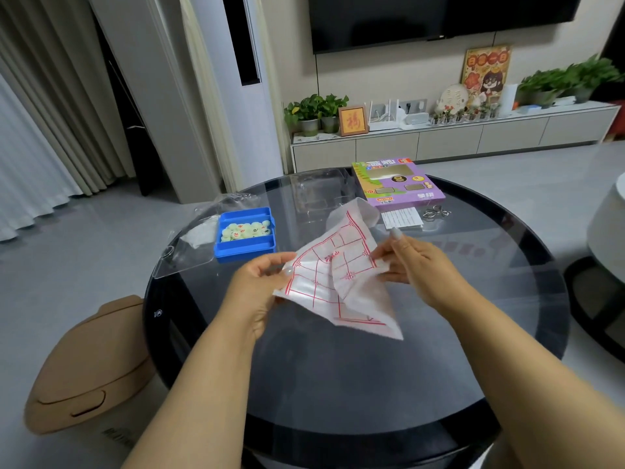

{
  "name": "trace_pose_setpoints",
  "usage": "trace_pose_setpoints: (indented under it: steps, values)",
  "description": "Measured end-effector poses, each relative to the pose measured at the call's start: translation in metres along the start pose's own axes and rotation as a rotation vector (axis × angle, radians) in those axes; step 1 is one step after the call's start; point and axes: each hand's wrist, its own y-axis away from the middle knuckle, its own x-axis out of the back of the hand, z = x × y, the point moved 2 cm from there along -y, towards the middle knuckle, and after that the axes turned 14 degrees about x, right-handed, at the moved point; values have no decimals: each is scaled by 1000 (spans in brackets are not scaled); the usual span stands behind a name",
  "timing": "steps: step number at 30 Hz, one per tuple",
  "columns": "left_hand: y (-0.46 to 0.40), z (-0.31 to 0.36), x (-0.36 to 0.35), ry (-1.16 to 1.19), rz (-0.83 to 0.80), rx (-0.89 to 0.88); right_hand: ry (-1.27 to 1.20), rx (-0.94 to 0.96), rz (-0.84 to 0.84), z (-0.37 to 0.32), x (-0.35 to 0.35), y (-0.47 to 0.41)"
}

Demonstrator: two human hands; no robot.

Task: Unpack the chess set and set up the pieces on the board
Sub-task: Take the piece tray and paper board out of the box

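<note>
White with red grid lines, the thin folded board sheet (333,282) hangs in the air above the round dark glass desk (338,384), partly unfolded and creased, one flap curling up at its far end. The left hand (260,292) pinches the sheet's near-left edge between thumb and curled fingers (287,270). The right hand (419,265) grips the right edge, thumb on top and the other fingers tucked under the sheet, so both hands are closed on it.

On the desk to the far left sits a blue plastic tray (245,233), its rear compartment heaped with pale round chess pieces (245,230) marked in red and dark characters; the front compartment looks bare. Clear plastic packaging (189,255) lies flat beside the tray on its left, hanging past the desk's rim. Behind the sheet stands a clear moulded insert (318,191), and to its right the purple and green game box (399,181) lies flat. Just in front of the box rests a small printed leaflet (402,218), with metal wire rings (434,211) next to it. A tan bin (88,367) stands on the floor at the left.
</note>
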Motion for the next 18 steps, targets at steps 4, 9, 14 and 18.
trace_pose_setpoints:
  steps: [4,9,14,18]
  values:
    - [0,-1,5,-50,-21,-1,83,-17,20,9,12,-5]
    - [-8,-7,9,-12,79,52,178,-52,26,16,26,-9]
    - [-16,-10,17,43,168,151,492,-124,44,16,35,-9]
    - [-18,-14,26,8,209,234,733,-194,-26,20,37,-12]
